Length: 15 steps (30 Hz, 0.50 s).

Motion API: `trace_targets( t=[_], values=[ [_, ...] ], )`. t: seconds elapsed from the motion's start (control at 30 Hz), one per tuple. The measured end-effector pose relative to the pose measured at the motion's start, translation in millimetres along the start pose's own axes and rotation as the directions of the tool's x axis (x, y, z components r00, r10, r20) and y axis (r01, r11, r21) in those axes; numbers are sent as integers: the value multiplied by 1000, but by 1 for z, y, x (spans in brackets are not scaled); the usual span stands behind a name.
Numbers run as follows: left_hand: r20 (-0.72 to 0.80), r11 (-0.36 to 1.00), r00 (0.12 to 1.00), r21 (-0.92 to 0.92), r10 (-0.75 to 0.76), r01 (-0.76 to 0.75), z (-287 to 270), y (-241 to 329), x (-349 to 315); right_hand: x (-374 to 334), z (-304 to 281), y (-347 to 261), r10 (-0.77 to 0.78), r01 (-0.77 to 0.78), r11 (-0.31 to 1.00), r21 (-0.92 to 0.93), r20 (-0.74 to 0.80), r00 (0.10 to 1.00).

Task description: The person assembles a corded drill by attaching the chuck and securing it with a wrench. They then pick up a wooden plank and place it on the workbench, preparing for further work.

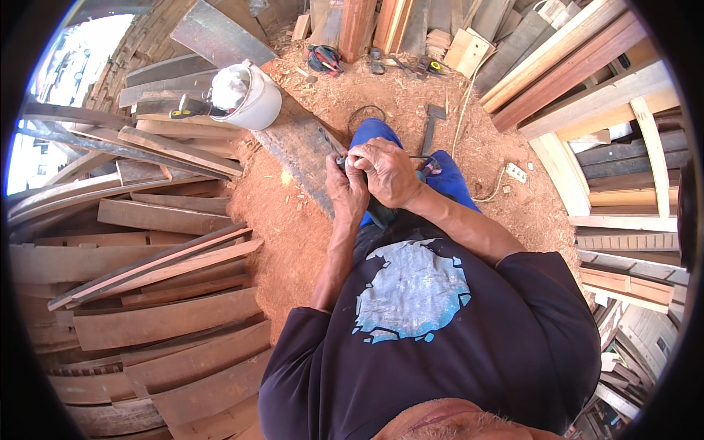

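Pinching a small dark part over blue trousers, the left hand touched the clenched right hand, whose contents I couldn't tell, and a loose pinch risked dropping the part into sawdust.

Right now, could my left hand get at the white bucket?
Probably yes, with some leaning: nothing visible stands between the left hand and the white bucket along the wooden plank. That hand, though, seems to hold a small dark piece, which may need letting go first.
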<state>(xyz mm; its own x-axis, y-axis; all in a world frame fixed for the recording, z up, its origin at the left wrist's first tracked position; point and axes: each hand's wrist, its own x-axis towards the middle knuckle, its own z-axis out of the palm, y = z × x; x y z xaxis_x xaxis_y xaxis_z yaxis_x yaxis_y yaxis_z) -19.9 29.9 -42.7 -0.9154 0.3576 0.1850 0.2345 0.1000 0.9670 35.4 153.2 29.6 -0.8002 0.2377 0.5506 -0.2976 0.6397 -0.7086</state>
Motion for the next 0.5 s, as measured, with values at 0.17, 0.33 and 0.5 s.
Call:
trace_targets(
  t=[0.17, 0.33, 0.5],
  values=[
    [1, 999, 1000, 29, 21, -21, -2, 3, -2, -2, 4, -4, 56, -54, 996, 77, -26, 998],
    [-13, 1000, 1000, 27, 10, -10, -3, 17, -3, -2, 5, -8, 123, -121, 986, 117, -12, 992],
    [-28, 1000, 1000, -15, -14, 14, -4, 6, -5, -2, 7, -6, 142, -142, 976, 162, 10, 990]
  ],
)
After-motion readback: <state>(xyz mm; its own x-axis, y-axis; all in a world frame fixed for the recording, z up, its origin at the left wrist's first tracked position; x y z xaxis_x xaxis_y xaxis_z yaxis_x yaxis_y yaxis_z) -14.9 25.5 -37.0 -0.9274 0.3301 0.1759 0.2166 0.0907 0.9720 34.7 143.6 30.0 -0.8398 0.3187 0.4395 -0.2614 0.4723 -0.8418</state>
